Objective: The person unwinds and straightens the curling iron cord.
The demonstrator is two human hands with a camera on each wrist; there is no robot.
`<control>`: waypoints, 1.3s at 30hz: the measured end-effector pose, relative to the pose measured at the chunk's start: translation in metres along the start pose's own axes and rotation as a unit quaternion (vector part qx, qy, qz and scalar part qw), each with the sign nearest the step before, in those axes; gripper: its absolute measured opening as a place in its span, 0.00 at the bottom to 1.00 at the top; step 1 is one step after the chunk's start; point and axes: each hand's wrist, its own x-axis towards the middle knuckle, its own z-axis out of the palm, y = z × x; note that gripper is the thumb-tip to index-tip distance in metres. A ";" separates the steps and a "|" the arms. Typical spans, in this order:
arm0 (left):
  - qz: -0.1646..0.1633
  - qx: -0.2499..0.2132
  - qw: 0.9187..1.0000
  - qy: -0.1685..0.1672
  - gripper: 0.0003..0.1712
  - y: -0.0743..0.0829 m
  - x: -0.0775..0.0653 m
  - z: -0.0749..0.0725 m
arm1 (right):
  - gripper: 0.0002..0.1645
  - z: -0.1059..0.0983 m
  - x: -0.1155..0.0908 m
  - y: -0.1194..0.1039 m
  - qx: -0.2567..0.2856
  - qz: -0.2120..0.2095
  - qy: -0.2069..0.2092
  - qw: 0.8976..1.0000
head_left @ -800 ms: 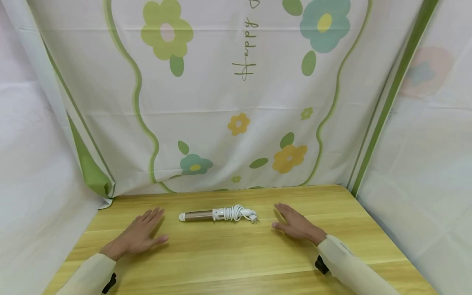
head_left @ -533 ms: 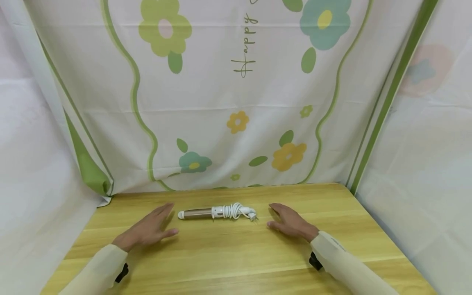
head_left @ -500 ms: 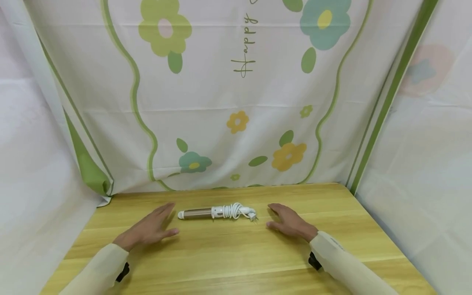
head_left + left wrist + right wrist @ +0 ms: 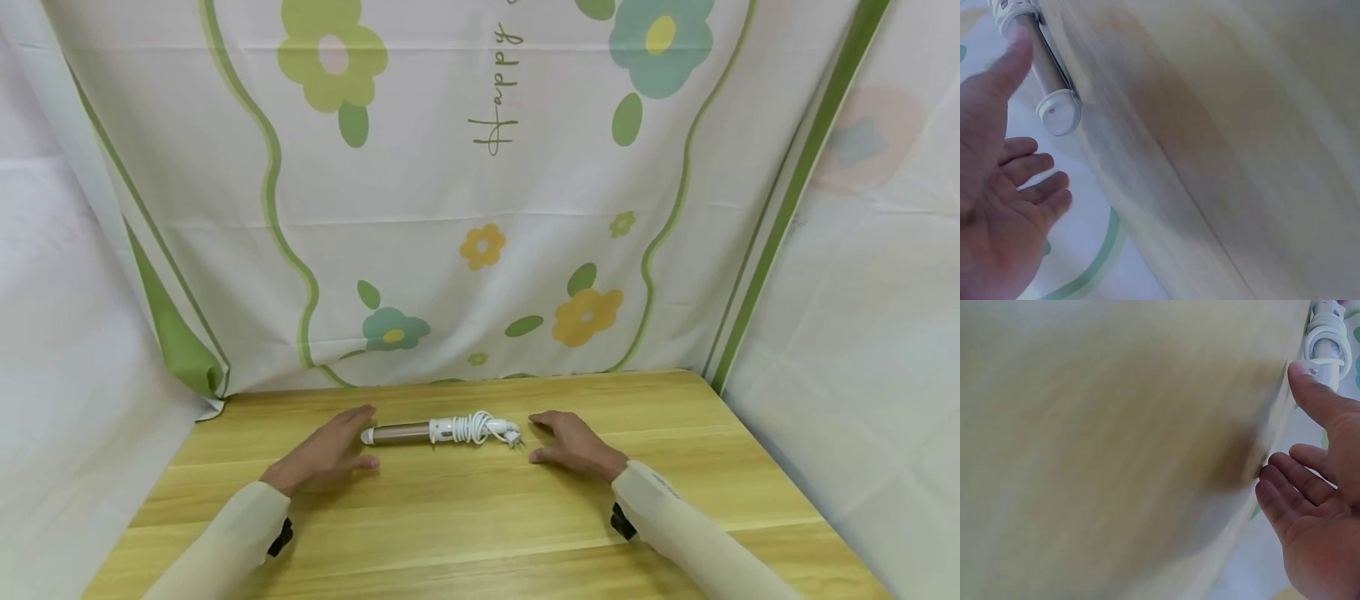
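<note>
A curling iron [image 4: 402,433] with a brownish barrel and white handle lies across the table, a white cord [image 4: 474,427] wound round its handle. Its plug [image 4: 512,436] points right. Just off the white barrel tip, my left hand [image 4: 326,450] is spread with thumb and fingers apart, holding nothing. Beyond the plug end, my right hand [image 4: 576,446] likewise has its thumb apart from its relaxed fingers and holds nothing. Both wrist views show bare palms, with the barrel's white tip [image 4: 1060,112] beside the left fingers and the wound cord [image 4: 1329,340] past the right thumb.
The wood-grain table [image 4: 465,517] extends toward me from the iron. A white flowered cloth [image 4: 420,192] hangs along its back edge, and pale cloth [image 4: 862,333] hangs at the right side. A black band [image 4: 281,537] sits at the left cuff.
Both hands have moved inward, the left to the right and the right to the left, closer to the curling iron's ends. The iron stays where it lay; the head view shifts slightly.
</note>
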 end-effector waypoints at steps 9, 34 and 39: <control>0.044 0.008 0.999 0.031 0.46 -0.004 0.017 0.009 | 0.41 0.003 0.011 -0.009 0.030 -0.023 -0.004 0.999; 0.065 -0.004 0.997 0.038 0.20 0.000 0.043 0.025 | 0.30 0.015 0.022 -0.018 0.103 -0.025 0.000 0.994; 0.068 -0.003 0.997 0.037 0.18 0.002 0.044 0.025 | 0.29 0.014 0.022 -0.018 0.103 -0.027 -0.003 0.994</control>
